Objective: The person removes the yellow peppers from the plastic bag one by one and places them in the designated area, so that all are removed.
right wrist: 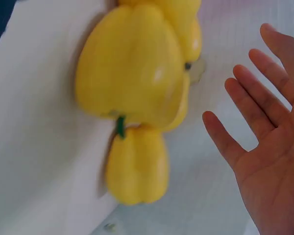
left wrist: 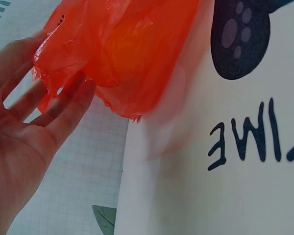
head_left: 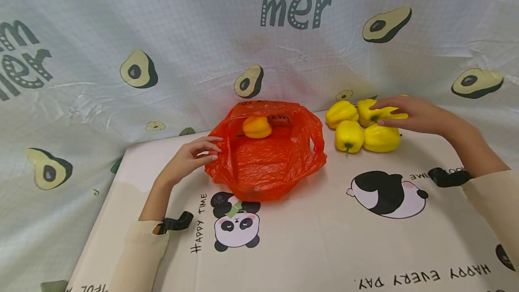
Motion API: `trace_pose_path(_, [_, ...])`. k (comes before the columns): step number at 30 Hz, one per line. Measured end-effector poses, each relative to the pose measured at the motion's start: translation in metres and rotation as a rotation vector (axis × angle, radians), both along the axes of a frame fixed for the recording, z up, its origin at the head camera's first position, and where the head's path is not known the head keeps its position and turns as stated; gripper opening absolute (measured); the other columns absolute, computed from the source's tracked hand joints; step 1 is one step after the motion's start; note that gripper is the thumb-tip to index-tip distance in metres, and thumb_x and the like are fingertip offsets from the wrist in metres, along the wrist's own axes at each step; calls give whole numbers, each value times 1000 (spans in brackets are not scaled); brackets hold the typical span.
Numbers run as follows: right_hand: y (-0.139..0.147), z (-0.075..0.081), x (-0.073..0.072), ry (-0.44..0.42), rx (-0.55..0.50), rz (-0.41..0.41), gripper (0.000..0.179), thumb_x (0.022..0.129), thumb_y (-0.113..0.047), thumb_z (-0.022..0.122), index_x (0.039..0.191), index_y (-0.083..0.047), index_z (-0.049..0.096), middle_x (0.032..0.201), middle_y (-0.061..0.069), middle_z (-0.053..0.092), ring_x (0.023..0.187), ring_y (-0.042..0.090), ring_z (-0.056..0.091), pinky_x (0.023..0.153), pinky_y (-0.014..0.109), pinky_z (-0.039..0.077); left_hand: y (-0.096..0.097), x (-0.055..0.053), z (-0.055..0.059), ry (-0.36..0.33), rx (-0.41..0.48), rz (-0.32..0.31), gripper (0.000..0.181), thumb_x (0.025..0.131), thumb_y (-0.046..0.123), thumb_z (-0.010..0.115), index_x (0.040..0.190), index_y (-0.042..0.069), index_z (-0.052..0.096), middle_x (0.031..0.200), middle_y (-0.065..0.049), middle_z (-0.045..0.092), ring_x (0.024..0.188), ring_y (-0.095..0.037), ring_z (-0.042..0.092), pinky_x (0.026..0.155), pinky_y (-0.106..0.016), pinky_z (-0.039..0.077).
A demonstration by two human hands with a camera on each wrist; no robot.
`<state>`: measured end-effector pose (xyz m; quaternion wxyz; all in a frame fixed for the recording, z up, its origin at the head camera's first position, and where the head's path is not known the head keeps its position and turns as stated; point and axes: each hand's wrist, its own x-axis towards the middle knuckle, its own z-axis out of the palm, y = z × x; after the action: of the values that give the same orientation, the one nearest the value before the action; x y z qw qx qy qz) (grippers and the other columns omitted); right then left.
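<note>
A red plastic bag (head_left: pixel 263 166) lies with its mouth spread wide on the table. Inside it, toward the back, sits one bell pepper (head_left: pixel 257 128), tinted orange by the bag. My left hand (head_left: pixel 186 159) is at the bag's left rim, its loosely bent fingers (left wrist: pixel 63 110) against the thin plastic. Over at the right, my right hand (head_left: pixel 421 114) hovers above a cluster of several yellow bell peppers (head_left: pixel 349 136) with its fingers spread. The right wrist view shows that palm bare, beside a large yellow pepper (right wrist: pixel 130 68).
The table (head_left: pixel 308 247) has a pale cover printed with pandas and lettering. Right behind the bag and the peppers rises a light curtain (head_left: pixel 194 35) with avocado prints. Black straps are on both wrists.
</note>
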<state>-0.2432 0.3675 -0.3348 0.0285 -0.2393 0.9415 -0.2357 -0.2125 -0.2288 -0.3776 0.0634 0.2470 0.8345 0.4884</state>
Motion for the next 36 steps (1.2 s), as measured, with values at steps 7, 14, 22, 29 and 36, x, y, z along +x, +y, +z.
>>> trace_pose_path(7, [-42, 16, 12, 58, 35, 137, 41, 94, -24, 72, 133, -13, 65, 141, 16, 58, 133, 40, 49, 105, 67, 42, 1, 0, -1, -4, 0, -3, 19, 98, 10, 68, 115, 5, 72, 146, -9, 55, 124, -21, 58, 98, -24, 53])
trace_pose_path(14, [-78, 28, 22, 112, 12, 207, 40, 93, -22, 74, 132, -18, 66, 132, 7, 67, 122, 34, 60, 98, 61, 50, 1, 2, 0, -4, 6, -3, 18, 97, 9, 69, 114, 6, 72, 145, -9, 56, 123, -22, 59, 97, -25, 54])
trace_pose_path(22, [-118, 37, 33, 155, -5, 306, 35, 97, -26, 71, 131, -19, 68, 127, -7, 69, 114, 16, 63, 94, 43, 56, 0, 3, 0, 5, 5, -2, 18, 97, 9, 68, 114, 5, 72, 145, -9, 56, 122, -21, 59, 98, -24, 53])
trace_pose_path(29, [-153, 40, 33, 88, 23, 425, 35, 99, -27, 68, 133, -17, 67, 132, -1, 67, 119, 21, 62, 95, 42, 57, 0, 4, 0, 8, 7, -6, 18, 97, 9, 69, 114, 6, 72, 145, -9, 56, 122, -19, 59, 99, -23, 52])
trace_pose_path(36, [-191, 46, 23, 33, 82, 530, 35, 99, -26, 68, 133, -18, 66, 132, -2, 66, 123, 24, 60, 102, 44, 53, 0, 3, 0, 12, 4, -10, 18, 97, 9, 69, 115, 6, 72, 145, -8, 56, 126, -21, 57, 101, -22, 50])
